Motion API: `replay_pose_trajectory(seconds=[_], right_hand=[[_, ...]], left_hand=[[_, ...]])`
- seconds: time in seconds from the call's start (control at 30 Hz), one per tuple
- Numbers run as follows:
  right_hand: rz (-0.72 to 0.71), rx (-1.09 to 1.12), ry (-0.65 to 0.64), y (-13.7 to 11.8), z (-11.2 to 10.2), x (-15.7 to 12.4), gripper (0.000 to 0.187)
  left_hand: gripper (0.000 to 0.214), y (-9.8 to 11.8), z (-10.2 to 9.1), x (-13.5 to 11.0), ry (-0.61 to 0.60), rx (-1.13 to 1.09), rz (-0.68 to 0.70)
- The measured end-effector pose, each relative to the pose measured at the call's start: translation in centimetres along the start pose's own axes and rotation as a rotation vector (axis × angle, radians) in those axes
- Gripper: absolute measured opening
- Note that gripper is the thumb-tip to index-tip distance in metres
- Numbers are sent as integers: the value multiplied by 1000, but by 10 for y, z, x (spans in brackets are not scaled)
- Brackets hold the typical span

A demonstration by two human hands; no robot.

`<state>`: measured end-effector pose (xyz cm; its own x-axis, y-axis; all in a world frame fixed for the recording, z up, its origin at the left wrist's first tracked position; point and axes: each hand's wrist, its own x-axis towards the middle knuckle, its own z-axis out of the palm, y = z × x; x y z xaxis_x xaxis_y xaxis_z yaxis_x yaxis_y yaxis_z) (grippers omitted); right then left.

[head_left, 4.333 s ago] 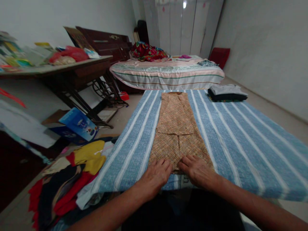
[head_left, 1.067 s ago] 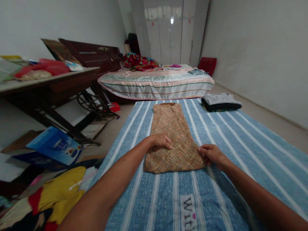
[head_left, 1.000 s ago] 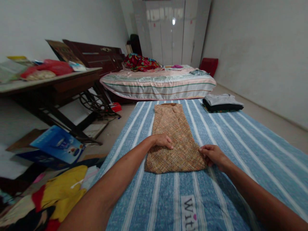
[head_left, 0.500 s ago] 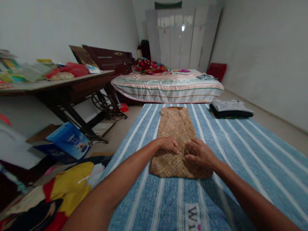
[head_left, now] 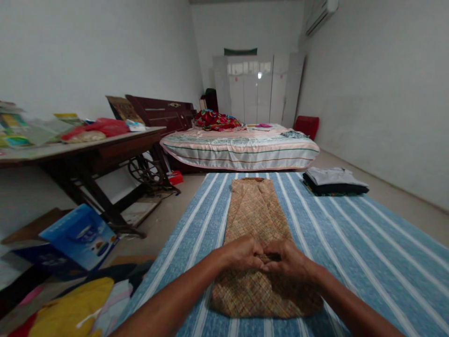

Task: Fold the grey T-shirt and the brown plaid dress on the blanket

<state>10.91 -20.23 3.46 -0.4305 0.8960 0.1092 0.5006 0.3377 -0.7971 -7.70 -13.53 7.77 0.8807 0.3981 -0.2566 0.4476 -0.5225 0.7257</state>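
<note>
A tan checked garment (head_left: 255,210) lies lengthwise on the blue-and-white striped sheet (head_left: 351,234), its near end folded over. My left hand (head_left: 242,252) and my right hand (head_left: 288,258) rest side by side on the middle of the folded part, fingertips touching each other. The fingers of both hands are curled and pressed down onto the cloth. I cannot tell whether they pinch a fold of it.
A stack of folded clothes (head_left: 333,181) sits at the sheet's far right corner. A heap of loose clothes (head_left: 66,311) lies at my near left, beside a blue box (head_left: 79,236). A wooden table (head_left: 87,150) stands on the left, a bed (head_left: 242,147) beyond.
The garment's near end was folded up over itself. My hands then slid from its two side edges to its middle, where they now meet. The camera tilted up.
</note>
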Motion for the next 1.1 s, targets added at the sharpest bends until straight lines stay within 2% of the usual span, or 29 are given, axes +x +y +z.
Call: replay_pose_trajectory(seconds=[0.13, 0.33, 0.5, 0.63, 0.73, 0.83, 0.93, 1.03, 1.1], right_hand=[[-27, -16, -6, -2, -1, -1, 36], [-31, 22, 17, -11, -2, -6, 30], [-29, -100, 0, -20, -3, -9, 25], [-2, -209, -17, -28, -7, -10, 26], [1, -304, -15, -37, -18, -5, 24], [4, -385, -41, -50, -38, 10, 20], [47, -536, -79, -62, -70, 42, 21], [34, -708, -80, -61, -110, 96, 22], [62, -841, -67, -49, -133, 143, 23]], left_hand=[[25, 5, 2, -6, 29, 48, 7], [18, 13, -2, -12, 61, 95, 1], [10, 14, -2, -16, 42, 89, 4], [13, 8, -7, -28, 2, 5, -100], [20, -3, -19, -42, -64, -127, -196], [27, -14, -42, -55, -101, -329, -276], [31, -21, -82, -54, -43, -394, -310], [26, -27, -136, -33, 81, -334, -274], [24, -37, -170, -7, 226, -310, -268]])
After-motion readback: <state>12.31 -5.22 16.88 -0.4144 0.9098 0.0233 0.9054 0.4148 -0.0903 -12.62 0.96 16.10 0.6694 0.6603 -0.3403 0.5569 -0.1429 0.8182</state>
